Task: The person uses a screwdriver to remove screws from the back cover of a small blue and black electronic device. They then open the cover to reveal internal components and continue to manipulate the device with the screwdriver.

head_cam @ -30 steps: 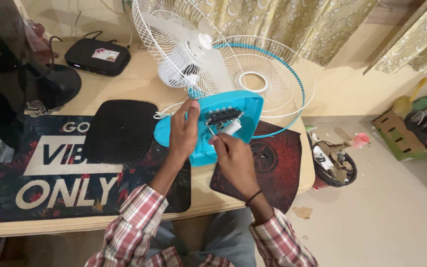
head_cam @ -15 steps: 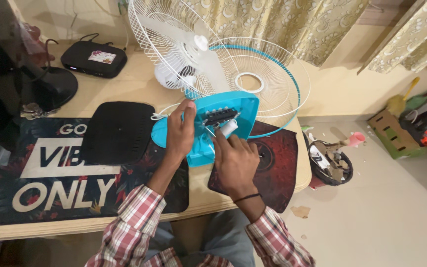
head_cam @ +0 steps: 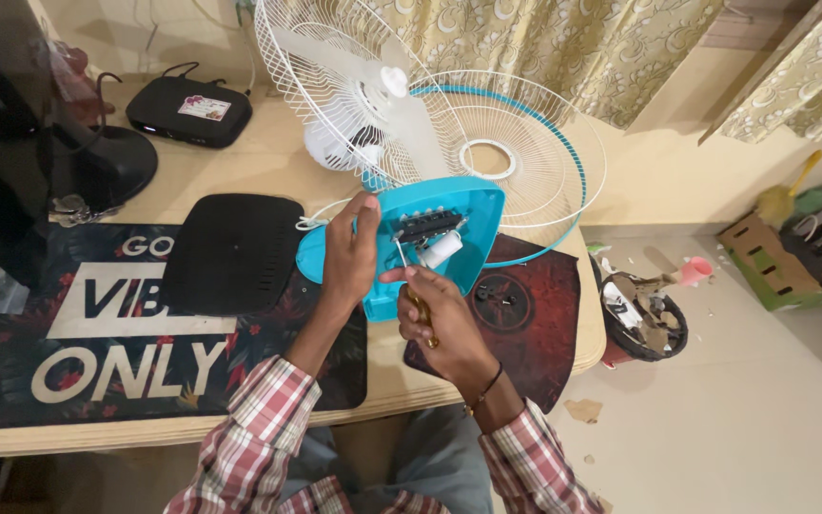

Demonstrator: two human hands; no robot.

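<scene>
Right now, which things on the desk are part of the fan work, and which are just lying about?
In use: turquoise plastic fan base, held by the left hand; screwdriver in the right hand; white wire fan head; loose round grille.

Lying about: flat black box; small black router; printed desk mat.

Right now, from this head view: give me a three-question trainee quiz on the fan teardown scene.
1. True or false: the left hand grips the blue fan base.
2. The right hand holds which tool? A) hammer B) screwdriver C) pliers
3. Fill in: the loose white grille with the blue rim lies on the ____, behind the base.

Key: 1 true; 2 B, a thin shaft points into the open base; 3 table.
</scene>
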